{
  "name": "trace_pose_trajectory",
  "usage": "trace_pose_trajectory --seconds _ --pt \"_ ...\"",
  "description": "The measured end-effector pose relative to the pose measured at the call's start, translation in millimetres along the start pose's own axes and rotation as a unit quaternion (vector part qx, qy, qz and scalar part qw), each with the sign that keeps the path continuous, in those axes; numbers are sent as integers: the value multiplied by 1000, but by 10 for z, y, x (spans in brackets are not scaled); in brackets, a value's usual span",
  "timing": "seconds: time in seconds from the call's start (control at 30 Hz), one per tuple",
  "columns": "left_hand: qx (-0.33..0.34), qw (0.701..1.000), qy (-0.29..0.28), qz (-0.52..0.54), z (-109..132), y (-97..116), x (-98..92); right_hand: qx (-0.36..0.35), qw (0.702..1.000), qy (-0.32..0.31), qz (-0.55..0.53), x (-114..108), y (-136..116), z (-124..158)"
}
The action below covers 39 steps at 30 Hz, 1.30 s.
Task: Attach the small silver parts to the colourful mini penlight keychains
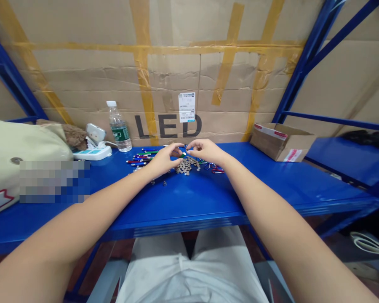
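My left hand (164, 161) is closed around a small green tube (183, 155) whose pale, shiny end faces up. Close to that end, my right hand (206, 151) has thumb and finger pinched together. Whatever sits in this pinch is too small to make out. Just below both hands lies a pile of small silvery discs (185, 167), like button cells. Slim metallic tubes (140, 159) in blue, red and green lie in a heap left of my left hand. Red and blue carabiner clips (217, 169) lie under my right wrist, partly hidden by it.
Small metal rings (164, 183) lie at the front of the blue table (189, 206). Behind the heap stand a water bottle (119, 128) and a white power strip (94, 152). A pale bag (25, 143) fills the left; an open cardboard box (281, 143) stands right.
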<state>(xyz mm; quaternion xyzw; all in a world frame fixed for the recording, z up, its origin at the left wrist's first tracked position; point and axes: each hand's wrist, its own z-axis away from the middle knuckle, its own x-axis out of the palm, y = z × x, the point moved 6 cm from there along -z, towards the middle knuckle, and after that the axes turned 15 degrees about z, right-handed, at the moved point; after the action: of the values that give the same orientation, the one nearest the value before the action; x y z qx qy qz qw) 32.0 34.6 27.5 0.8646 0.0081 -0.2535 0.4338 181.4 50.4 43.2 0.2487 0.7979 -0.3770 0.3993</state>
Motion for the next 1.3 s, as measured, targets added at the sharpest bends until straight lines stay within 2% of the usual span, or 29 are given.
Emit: trace_pose_trajectory --seconds 0.23,0.57,0.7,0.87,0.97,1.3 --pt "-12 1000 2 22 7 -30 -6 -23 999 -13 -38 87 -75 -3" --pt "-2 1000 5 3 20 -2 -29 -17 1000 0 -12 -74 28 14" --pt "-5 1000 12 -8 18 -11 -39 -15 997 -68 40 2 36 30" --pt "-11 999 13 -36 17 -13 -57 -6 976 -176 125 110 102 78" --pt "-12 999 7 -35 22 -8 -57 -10 966 -217 142 143 106 114" --pt "-8 1000 3 -29 27 25 -46 -31 964 -215 156 212 39 115"
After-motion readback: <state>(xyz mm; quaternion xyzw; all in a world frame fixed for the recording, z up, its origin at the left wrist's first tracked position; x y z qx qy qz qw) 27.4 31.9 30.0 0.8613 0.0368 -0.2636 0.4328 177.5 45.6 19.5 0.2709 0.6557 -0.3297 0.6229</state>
